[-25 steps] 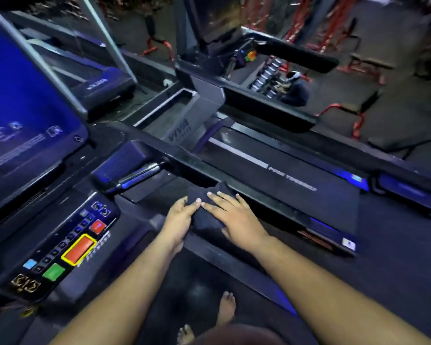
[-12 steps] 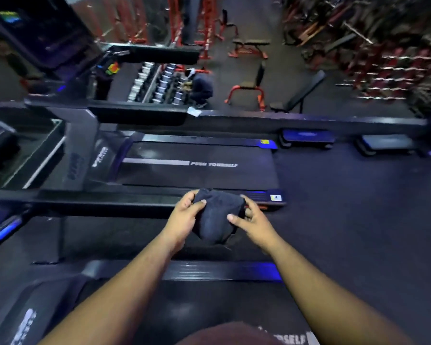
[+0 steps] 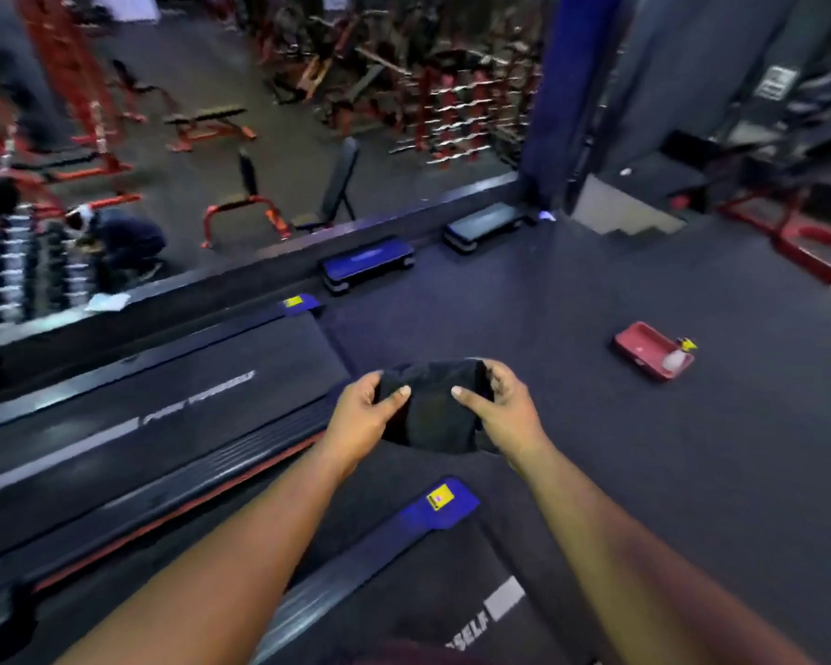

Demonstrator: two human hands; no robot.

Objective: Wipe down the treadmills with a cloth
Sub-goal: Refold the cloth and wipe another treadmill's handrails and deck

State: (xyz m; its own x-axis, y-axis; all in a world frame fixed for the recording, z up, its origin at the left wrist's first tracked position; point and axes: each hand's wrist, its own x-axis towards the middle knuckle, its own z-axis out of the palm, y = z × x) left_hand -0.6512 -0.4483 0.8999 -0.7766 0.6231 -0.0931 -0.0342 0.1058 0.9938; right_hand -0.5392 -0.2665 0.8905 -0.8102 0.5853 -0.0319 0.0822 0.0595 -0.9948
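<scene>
Cloth (image 3: 430, 407), dark and bunched, hung in the air between both hands, above the floor (image 3: 644, 472) just past the treadmill ends. Left hand (image 3: 363, 415) gripped its left edge, thumb on top; right hand (image 3: 502, 410) gripped the right edge likewise. It looked soft, light and limp, likely to sag unless folded into a pad and held by the edges. Nearest treadmill (image 3: 418, 611) lay below the arms, a second treadmill (image 3: 164, 424) to the left. Farther right, a red tray (image 3: 644, 350) sat on the floor.

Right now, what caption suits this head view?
Both hands hold a dark cloth above the treadmills.
</scene>
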